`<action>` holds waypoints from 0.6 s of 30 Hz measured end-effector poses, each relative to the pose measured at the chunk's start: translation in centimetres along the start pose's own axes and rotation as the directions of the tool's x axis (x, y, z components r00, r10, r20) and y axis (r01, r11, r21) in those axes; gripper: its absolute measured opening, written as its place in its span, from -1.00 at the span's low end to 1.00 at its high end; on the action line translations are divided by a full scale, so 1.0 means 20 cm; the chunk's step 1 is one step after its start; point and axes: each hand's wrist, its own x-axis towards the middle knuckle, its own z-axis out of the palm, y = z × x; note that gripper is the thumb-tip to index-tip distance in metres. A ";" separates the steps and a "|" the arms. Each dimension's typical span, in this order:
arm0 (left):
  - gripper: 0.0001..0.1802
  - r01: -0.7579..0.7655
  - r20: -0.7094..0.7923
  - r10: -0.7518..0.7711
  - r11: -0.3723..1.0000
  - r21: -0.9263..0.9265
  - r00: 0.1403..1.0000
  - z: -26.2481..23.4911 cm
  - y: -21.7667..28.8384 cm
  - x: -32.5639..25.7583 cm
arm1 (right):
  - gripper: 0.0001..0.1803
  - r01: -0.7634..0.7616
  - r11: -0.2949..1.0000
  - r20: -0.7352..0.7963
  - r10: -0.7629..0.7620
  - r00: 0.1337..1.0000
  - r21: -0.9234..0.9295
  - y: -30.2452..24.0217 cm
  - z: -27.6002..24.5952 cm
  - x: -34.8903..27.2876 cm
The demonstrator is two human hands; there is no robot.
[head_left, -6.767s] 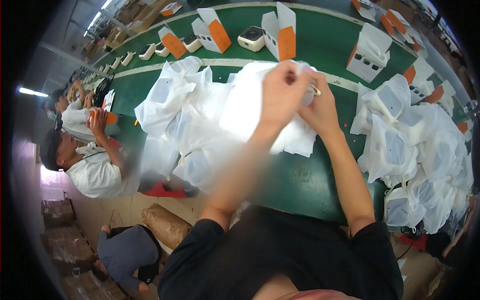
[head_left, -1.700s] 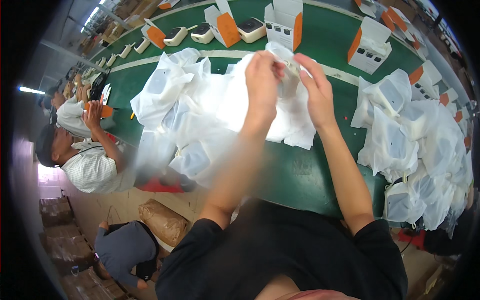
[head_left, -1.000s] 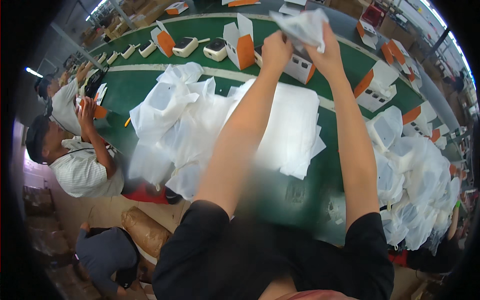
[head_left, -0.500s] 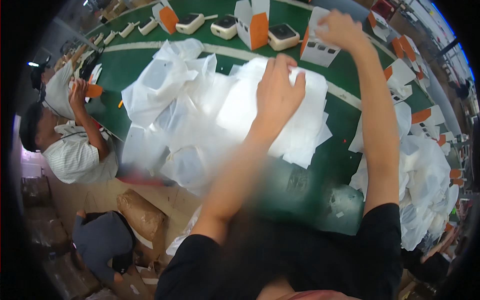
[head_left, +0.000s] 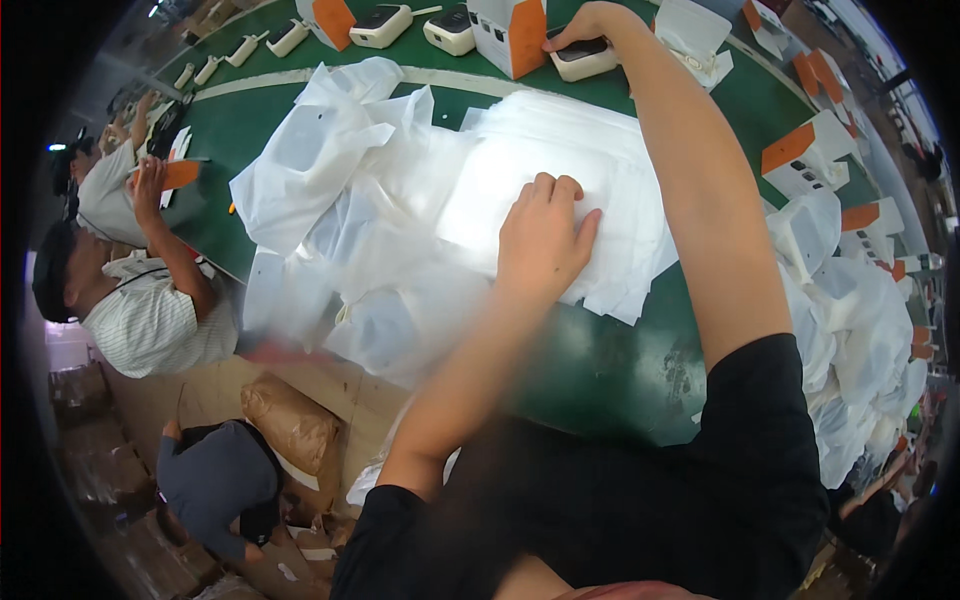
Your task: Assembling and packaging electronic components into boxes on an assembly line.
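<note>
My right hand (head_left: 603,25) reaches to the far side of the green table and grips a small cream device with a black top (head_left: 585,66), its fingers over the near and left edges. My left hand (head_left: 545,238) rests on a stack of thin white plastic bags or sheets (head_left: 580,145); its fingers are loosely bent, the thumb stands apart, and nothing is held. Left of the stack lie crumpled translucent white bags (head_left: 320,150) with things inside. A white and orange carton (head_left: 508,38) stands open beside the gripped device.
More cream devices (head_left: 380,27) and cartons line the green conveyor (head_left: 440,77). A pile of bagged things (head_left: 860,330) lies at the right. At the left a person (head_left: 145,310) holds an orange piece (head_left: 178,175); another person (head_left: 220,480) bends by a brown wrapped bundle (head_left: 290,420).
My right hand has moved left from an open carton to the cream device; that carton now stands to its right. My left hand has drawn back nearer to me over the white stack.
</note>
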 end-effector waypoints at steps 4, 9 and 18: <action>-0.89 -0.054 -0.003 0.054 0.998 -0.038 0.999 0.06 0.01 0.02 | -0.42 0.180 0.974 -0.125 -0.197 0.972 -0.134 0.16 -0.10 -0.01; -0.89 0.016 -0.116 -0.030 0.992 -0.122 0.993 0.01 -0.04 0.06 | -0.41 0.352 0.710 -0.408 -0.100 0.907 0.610 0.14 -0.12 -0.70; -0.89 -0.010 -0.171 -0.085 0.871 -0.492 0.982 -0.03 0.03 0.09 | -0.61 0.154 -0.028 -0.153 0.058 0.987 0.988 0.45 0.56 -1.28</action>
